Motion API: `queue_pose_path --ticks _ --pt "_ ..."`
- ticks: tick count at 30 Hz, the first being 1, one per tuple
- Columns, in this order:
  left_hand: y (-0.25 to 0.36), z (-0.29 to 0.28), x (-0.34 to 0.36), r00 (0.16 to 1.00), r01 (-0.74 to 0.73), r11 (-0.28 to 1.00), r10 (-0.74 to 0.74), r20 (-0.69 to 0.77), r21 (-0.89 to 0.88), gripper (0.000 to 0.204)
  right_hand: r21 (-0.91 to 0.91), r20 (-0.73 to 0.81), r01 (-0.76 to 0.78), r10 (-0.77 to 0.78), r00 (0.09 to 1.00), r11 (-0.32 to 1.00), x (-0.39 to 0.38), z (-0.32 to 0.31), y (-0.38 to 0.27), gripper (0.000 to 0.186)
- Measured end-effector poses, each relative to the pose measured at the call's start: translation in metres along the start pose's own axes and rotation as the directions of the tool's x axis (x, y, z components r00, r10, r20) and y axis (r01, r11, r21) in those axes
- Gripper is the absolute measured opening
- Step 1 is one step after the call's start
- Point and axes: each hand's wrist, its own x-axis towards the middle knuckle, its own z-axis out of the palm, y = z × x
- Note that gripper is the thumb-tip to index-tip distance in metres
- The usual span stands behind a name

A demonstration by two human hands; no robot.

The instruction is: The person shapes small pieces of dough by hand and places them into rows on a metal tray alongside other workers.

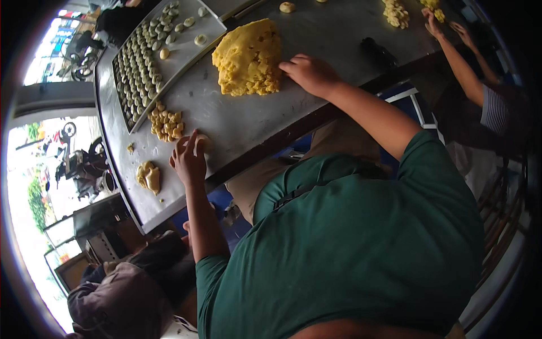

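Note:
My left hand [187, 158] has its fingers apart and bent over the tray-side table surface, beside a pale rounded piece [201, 143] partly hidden by it. Just beyond it sits a cluster of small pale dough balls [165, 123]; an irregular dough lump [148, 176] lies to its left. My right hand [310, 74] has curled fingers pinching at the right edge of a big crumbly yellow mound [243, 56]. Whether a piece is between the fingertips is too small to tell.
A metal tray [188, 76] of shaped pieces stands at back left on the steel table [254, 121]. Another person's hands [433, 27] work at yellow crumbs, upper right, near a dark object [377, 52]. A seated person [124, 288] is lower left; motorbikes [79, 164] stand outside.

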Motion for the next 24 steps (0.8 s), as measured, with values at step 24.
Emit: queue_pose_path --ticks 24 --pt "0.117 -0.012 0.018 0.704 0.636 -0.569 0.151 0.694 -0.521 0.046 0.08 -0.251 0.092 -0.07 0.966 0.993 -0.084 -0.043 0.043 0.032"
